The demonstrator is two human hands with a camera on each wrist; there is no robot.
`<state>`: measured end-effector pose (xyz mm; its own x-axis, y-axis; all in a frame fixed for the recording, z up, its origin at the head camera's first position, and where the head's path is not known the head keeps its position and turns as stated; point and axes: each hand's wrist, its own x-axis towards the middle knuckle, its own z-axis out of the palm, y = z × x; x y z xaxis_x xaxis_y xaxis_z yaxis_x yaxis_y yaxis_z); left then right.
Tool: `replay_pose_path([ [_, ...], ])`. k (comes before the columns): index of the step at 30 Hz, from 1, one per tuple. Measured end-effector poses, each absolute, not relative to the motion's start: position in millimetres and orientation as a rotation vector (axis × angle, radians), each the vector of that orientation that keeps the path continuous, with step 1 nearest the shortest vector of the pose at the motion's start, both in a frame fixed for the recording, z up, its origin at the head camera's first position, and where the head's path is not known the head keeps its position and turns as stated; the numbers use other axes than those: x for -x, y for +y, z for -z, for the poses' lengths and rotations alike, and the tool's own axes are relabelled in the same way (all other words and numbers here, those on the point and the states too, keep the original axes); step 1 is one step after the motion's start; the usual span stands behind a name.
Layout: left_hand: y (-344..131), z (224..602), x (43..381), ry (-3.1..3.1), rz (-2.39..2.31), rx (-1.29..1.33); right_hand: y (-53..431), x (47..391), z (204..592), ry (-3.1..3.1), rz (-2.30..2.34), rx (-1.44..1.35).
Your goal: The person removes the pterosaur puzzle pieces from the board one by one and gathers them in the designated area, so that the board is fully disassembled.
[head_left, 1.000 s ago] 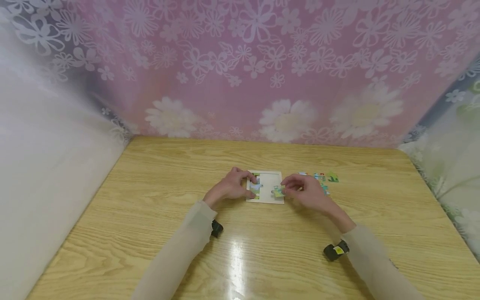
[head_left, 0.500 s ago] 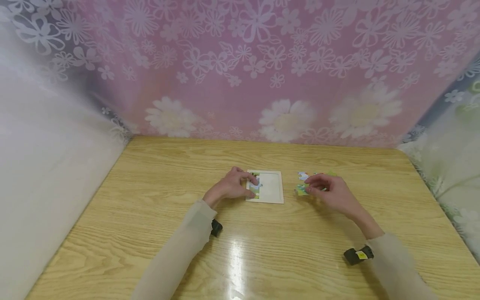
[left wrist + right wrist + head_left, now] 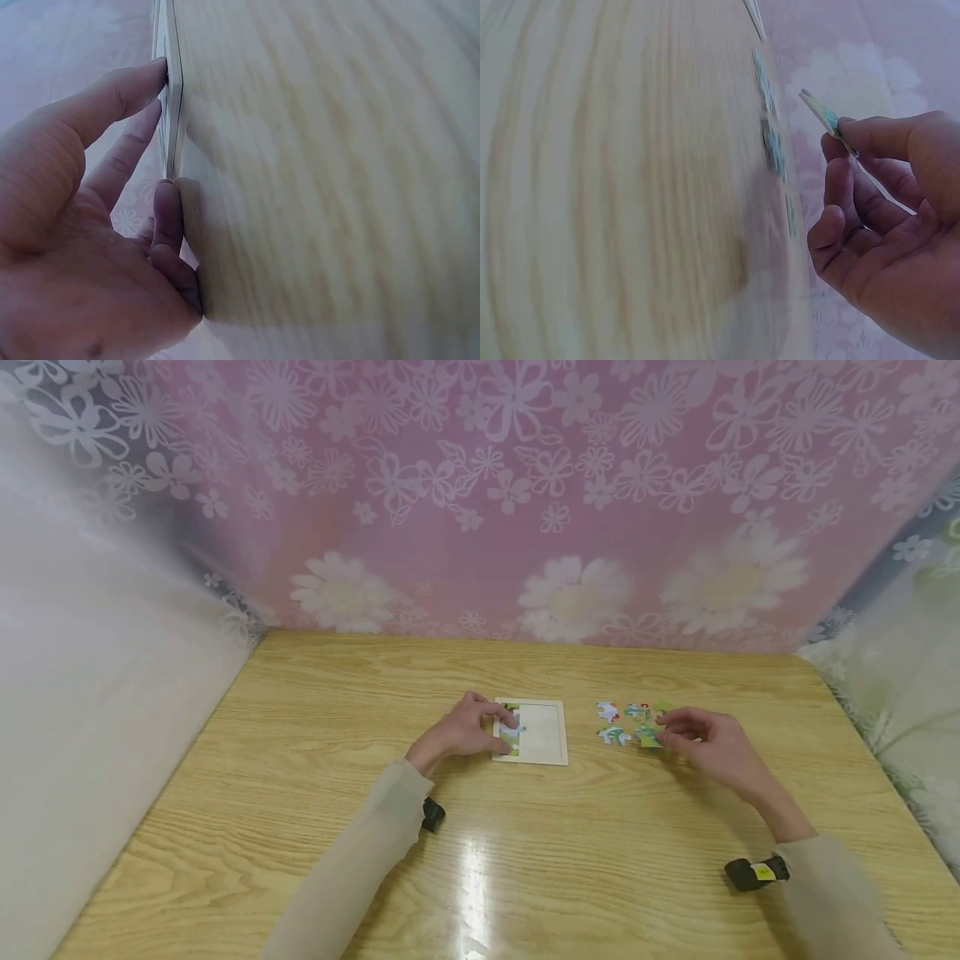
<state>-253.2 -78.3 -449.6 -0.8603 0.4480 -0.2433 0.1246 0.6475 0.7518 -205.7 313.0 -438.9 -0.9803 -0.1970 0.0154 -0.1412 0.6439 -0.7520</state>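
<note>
My left hand [image 3: 471, 727] rests at the left side of a white puzzle tray [image 3: 543, 760], thumb and index finger touching the joined puzzle pieces [image 3: 512, 739] along its left part. In the left wrist view, the thumb [image 3: 127, 90] presses on the tray [image 3: 174, 97] while lower fingers sit by its edge. My right hand [image 3: 712, 747] pinches a green puzzle piece [image 3: 648, 737] between thumb and fingertips, to the right of the tray. The right wrist view shows this puzzle piece [image 3: 821, 116] raised and tilted above the table.
Several loose puzzle pieces lie right of the tray, among them a white-and-red piece [image 3: 607, 711], a teal piece [image 3: 612, 736] and a green one [image 3: 663, 706] partly behind my right hand. The wooden table [image 3: 360, 693] meets a pink floral curtain [image 3: 450, 552] at the back.
My right hand has moved rightward, away from over the tray, carrying the green puzzle piece to the loose pieces. My left hand has stayed at the tray.
</note>
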Motion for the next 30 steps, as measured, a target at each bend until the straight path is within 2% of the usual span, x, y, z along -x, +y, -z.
replay_pose_path([
  [12, -79.2, 448.7, 251.4, 2.452, -1.085, -0.434, 339.1, 206.8, 446.4, 2.81, 1.146, 0.195],
  [30, -77.1, 449.0, 251.5, 2.466, -1.059, -0.442, 343.4, 217.9, 450.0, 2.903, 0.926, 0.183],
])
